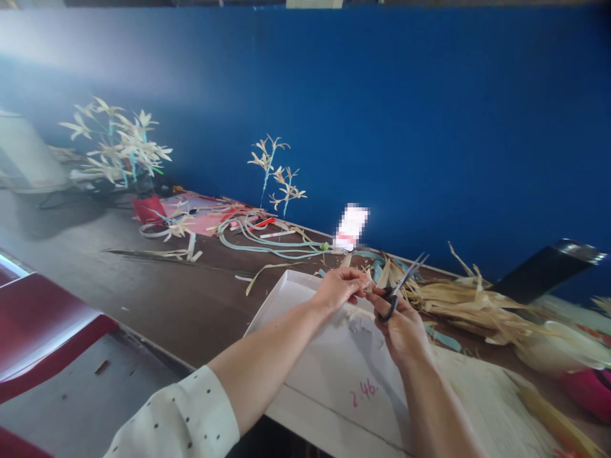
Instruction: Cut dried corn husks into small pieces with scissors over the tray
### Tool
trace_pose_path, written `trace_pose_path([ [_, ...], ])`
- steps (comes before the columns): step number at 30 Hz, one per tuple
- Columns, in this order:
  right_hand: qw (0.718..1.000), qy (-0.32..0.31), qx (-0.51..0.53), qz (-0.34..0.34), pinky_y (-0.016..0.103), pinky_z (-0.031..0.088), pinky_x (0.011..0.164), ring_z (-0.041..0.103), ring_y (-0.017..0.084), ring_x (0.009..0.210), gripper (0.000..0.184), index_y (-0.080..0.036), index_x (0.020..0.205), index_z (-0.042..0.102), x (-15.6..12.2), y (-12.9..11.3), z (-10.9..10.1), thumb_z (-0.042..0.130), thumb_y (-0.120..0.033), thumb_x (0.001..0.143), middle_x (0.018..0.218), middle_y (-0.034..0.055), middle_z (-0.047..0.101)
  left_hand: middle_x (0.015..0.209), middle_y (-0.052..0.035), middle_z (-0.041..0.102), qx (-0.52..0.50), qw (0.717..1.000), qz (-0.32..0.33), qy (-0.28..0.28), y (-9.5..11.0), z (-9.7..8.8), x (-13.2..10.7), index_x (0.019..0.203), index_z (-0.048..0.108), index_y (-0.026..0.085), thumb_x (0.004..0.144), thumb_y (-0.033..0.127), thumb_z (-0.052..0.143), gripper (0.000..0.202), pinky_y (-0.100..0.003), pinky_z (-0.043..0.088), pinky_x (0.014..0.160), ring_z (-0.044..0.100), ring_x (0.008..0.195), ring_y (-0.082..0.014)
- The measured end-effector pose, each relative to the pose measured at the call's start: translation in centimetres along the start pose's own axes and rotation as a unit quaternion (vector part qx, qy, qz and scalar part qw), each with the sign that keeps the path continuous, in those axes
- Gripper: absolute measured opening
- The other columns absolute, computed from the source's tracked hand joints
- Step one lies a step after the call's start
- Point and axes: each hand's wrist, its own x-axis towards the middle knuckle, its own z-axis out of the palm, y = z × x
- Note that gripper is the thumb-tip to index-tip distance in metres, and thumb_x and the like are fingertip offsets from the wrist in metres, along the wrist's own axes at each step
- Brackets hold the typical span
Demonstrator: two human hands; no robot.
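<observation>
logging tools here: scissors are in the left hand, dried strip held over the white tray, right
No: the head view shows the scissors in the right hand, not the left. The left hand pinches the dried strip over the white tray.

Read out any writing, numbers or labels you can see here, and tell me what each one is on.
"2.46." is pink handwriting on the white tray, near its front edge; the first mark is loosely written.
The white card against the blue wall is blurred out and unreadable.
No text shows on the scissors in the right hand, nor on the dried strip pinched by the left hand.
</observation>
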Motion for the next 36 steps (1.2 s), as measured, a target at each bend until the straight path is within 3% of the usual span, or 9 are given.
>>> trace_pose_path([
  [7, 0.996, -0.078, -0.002, 0.049, 0.022, 0.016, 0.040, 0.028, 0.006, 0.041, 0.034, -0.018, 0.083, 0.064, -0.5, -0.1, 0.3, 0.073, -0.043, 0.061, 0.050, -0.0056, 0.045, 0.080, -0.0050, 0.064, -0.020, 1.000, 0.020, 0.010, 0.6, 0.0, -0.2, 0.082, 0.062, 0.013, 0.065, 0.033, 0.069, 0.027, -0.016, 0.034, 0.043, 0.049, 0.051, -0.0041],
  [14, 0.987, -0.142, -0.062, 0.051, 0.023, 0.017, 0.041, 0.032, 0.004, 0.041, 0.042, -0.011, 0.083, 0.067, -1.0, -0.8, 0.1, 0.061, -0.052, 0.074, 0.066, 0.0052, 0.061, 0.055, 0.0033, 0.050, 0.038, 0.997, 0.056, 0.043, 1.7, -0.4, -0.6, 0.076, 0.061, 0.013, 0.069, 0.040, 0.063, 0.028, -0.018, 0.030, 0.042, 0.039, 0.044, -0.0035],
  [26, 0.974, -0.140, -0.156, 0.085, 0.022, 0.018, 0.040, 0.033, 0.005, 0.039, 0.047, -0.012, 0.075, 0.069, -1.5, -2.5, 0.7, 0.062, -0.059, 0.069, 0.056, 0.0030, 0.059, 0.060, 0.0022, 0.053, 0.112, 0.988, 0.063, 0.083, 1.9, -0.8, -0.1, 0.077, 0.064, 0.014, 0.069, 0.037, 0.062, 0.025, -0.019, 0.035, 0.053, 0.041, 0.051, -0.0046],
  [36, 0.973, -0.130, -0.166, 0.091, 0.021, 0.019, 0.039, 0.033, 0.005, 0.039, 0.046, -0.012, 0.072, 0.068, -1.1, -1.8, 0.5, 0.065, -0.058, 0.066, 0.050, 0.0018, 0.056, 0.062, 0.0017, 0.056, 0.109, 0.989, 0.063, 0.076, 1.9, -0.9, -0.2, 0.079, 0.065, 0.013, 0.070, 0.037, 0.062, 0.026, -0.020, 0.035, 0.054, 0.040, 0.050, -0.0043],
])
